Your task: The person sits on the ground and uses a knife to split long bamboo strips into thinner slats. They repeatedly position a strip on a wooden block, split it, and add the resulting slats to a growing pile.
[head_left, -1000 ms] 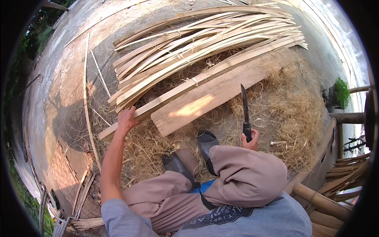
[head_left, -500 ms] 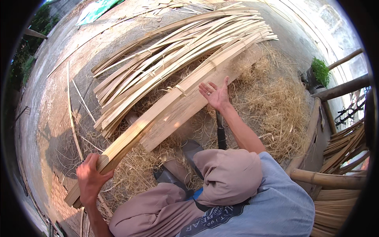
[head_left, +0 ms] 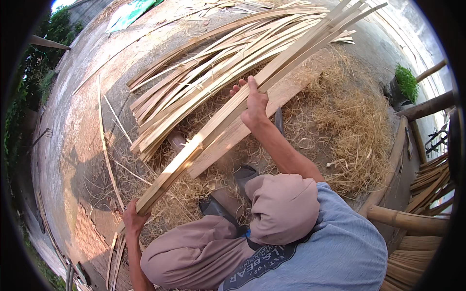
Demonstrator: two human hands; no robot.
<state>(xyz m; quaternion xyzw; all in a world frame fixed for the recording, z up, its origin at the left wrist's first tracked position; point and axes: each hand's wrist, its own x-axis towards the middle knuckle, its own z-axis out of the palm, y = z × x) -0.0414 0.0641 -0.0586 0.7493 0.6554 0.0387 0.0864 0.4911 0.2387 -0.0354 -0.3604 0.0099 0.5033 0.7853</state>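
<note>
A bundle of long, pale bamboo strips point(head_left: 209, 132) slants from near left to far right, its far ends raised and fanned apart. Around its near end my left hand point(head_left: 135, 219) is closed. Farther up, my right hand point(head_left: 256, 105) grips the same bundle, thumb on the near side and fingertips showing past the far edge. Beneath the strips lies a wide flat wooden board point(head_left: 228, 141). A dark tool point(head_left: 279, 121) is mostly hidden behind my right forearm.
A large pile of loose bamboo strips point(head_left: 208, 63) lies just beyond the bundle. Curly shavings point(head_left: 349, 131) cover the ground at right and around my feet. Bamboo rails point(head_left: 407, 218) and stacked strips point(head_left: 412, 262) stand at the right. A potted plant point(head_left: 407, 83) is farther back.
My right hand, spread with its palm up before, has closed around the strips. The bundle's far end has risen and fanned out. My left hand has shifted rightward along with the near end.
</note>
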